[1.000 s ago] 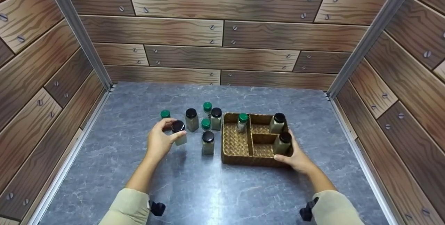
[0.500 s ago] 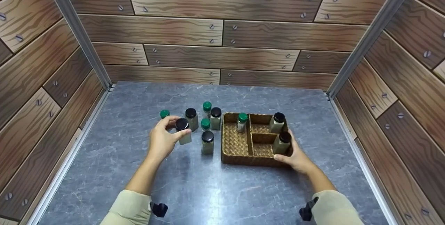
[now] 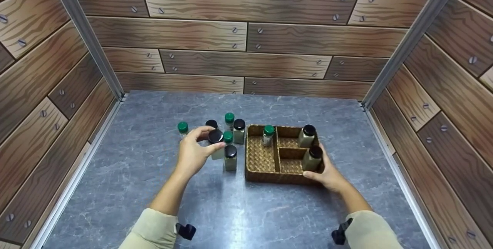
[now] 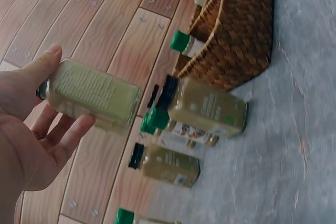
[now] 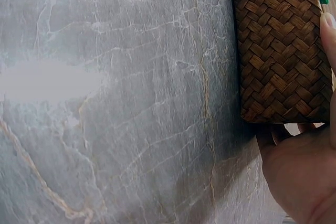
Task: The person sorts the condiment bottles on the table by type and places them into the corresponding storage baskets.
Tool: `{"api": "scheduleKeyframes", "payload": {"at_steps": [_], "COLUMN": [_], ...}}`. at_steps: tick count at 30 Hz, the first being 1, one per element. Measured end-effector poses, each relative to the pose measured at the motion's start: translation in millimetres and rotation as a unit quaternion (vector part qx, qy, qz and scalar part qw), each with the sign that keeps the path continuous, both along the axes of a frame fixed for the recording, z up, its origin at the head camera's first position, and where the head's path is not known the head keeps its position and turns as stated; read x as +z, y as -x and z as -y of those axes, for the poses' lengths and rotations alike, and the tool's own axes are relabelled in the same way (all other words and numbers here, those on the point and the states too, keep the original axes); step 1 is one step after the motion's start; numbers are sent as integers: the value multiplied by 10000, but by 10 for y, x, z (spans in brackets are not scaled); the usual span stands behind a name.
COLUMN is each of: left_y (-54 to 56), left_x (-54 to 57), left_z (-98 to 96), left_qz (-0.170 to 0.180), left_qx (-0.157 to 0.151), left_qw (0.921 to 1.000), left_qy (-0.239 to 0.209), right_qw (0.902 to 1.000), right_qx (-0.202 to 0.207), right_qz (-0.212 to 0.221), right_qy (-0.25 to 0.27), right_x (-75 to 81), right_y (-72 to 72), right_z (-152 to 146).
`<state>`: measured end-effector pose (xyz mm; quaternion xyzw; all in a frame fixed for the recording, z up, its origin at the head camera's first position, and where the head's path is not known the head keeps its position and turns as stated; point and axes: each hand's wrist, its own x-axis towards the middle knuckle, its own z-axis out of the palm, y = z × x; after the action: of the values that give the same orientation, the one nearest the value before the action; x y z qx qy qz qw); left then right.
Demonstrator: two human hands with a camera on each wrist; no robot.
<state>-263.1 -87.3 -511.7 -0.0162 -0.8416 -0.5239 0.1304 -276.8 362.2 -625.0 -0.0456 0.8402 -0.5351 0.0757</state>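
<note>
My left hand pinches a black-capped spice jar between thumb and fingers, holding it above the table. Pale greenish contents and printed text show through its glass in the left wrist view. My right hand grips the near right corner of a woven divided basket, thumb over the rim and fingers along the outside. Inside the basket, a green-capped jar stands in the long left compartment. One black-capped jar is in the back right compartment and another in the front right.
Left of the basket several jars stand upright on the grey marbled table: black-capped ones and green-capped ones. A lone green-capped jar is farther left. Wood-patterned walls enclose the back and sides.
My left hand has carried the black-capped spice jar rightward, toward the basket, now partly covering the jars behind it. The right hand and the basket have stayed in place.
</note>
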Motion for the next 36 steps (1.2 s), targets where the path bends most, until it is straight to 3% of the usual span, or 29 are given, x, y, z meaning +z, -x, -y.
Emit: {"api": "scheduleKeyframes", "payload": {"at_steps": [16, 23, 31, 36], "left_y": [133, 190, 259, 287], "left_x": [84, 120, 36, -24], "left_z": [-402, -633, -913, -1076], "left_qz": [43, 121, -148, -96], "left_qx": [-497, -758, -873, -965], "left_qw": [9988, 9969, 9961, 9953], "left_qy": [31, -150, -60, 26], "right_qw": [9999, 9998, 9999, 10000], "right_qx": [44, 15, 19, -7], "right_qz": [26, 99, 89, 84], "right_qy": [-105, -184, -127, -36], "right_x": [-1, 3, -4, -4], "right_y": [-13, -6, -6, -9], "right_z": [-1, -10, -27, -15]}}
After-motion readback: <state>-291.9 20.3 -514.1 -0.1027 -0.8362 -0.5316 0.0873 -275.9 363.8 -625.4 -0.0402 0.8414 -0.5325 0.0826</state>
